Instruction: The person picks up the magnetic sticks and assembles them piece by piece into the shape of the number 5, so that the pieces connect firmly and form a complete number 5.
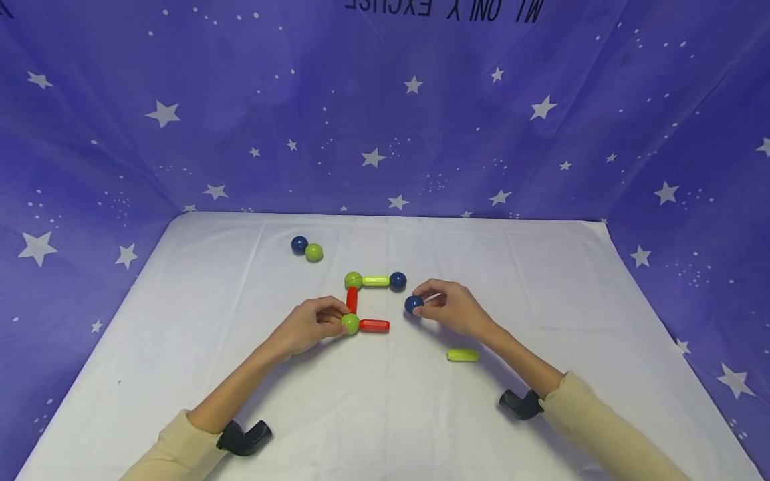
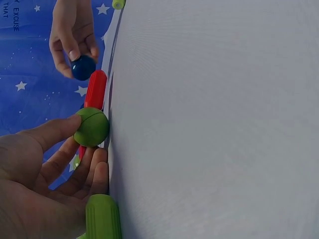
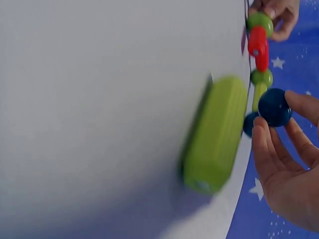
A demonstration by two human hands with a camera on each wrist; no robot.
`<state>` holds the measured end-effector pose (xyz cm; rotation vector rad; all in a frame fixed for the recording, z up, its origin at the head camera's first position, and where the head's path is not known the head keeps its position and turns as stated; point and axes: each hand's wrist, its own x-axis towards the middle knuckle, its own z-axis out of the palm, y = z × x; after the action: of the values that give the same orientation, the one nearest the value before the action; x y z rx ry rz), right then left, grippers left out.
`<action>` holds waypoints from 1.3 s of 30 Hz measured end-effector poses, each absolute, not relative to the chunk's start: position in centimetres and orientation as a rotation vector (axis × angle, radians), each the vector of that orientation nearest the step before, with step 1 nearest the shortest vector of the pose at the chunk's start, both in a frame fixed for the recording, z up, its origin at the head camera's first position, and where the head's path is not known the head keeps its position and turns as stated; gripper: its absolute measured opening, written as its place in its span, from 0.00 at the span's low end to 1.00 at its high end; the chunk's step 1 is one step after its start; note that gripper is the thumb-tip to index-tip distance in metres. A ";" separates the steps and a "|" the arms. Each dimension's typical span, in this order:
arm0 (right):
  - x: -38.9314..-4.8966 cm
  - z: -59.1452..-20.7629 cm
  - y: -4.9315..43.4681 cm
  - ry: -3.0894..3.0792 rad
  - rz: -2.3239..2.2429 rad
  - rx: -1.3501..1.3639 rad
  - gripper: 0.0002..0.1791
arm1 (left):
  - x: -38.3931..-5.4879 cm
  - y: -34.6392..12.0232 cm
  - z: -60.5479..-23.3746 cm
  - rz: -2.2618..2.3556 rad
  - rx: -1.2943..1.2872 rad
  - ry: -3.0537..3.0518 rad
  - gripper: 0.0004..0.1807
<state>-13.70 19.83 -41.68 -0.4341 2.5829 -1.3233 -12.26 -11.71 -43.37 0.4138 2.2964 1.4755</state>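
Observation:
On the white table lies a joined chain of balls and rods. My left hand [image 1: 305, 327] pinches its near green ball [image 1: 350, 324]; a red rod [image 1: 375, 326] reaches right from this ball. A second red rod [image 1: 352, 299] leads back to another green ball [image 1: 353, 280], joined by a lime rod [image 1: 376, 281] to a dark blue ball [image 1: 398, 281]. Between thumb and fingers, my right hand [image 1: 451, 308] holds a separate blue ball [image 3: 274, 107], just right of the chain and apart from it.
A loose lime rod [image 1: 462, 355] lies below the right hand. Farther back on the left, a blue ball [image 1: 299, 245] touches a green ball [image 1: 314, 252]. In the left wrist view, a green rod [image 2: 103, 216] sits by the left hand. Starry purple cloth [image 1: 373, 120] surrounds the table.

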 end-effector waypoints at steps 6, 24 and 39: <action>-12.7 -42.4 18.7 2.507 -1.283 -0.462 0.13 | -12.3 -11.7 -43.5 1.462 0.406 2.307 0.12; -12.3 -43.1 18.0 2.450 -1.310 -0.497 0.15 | -12.3 -11.6 -43.5 1.446 0.386 2.324 0.12; -10.9 -41.9 22.4 2.554 -1.011 -0.591 0.16 | -12.1 -11.6 -43.4 1.458 0.403 2.317 0.12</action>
<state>-10.87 22.38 -41.93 -0.5912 2.5536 -1.0110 -12.13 -11.57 -43.38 0.4031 2.3167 1.4577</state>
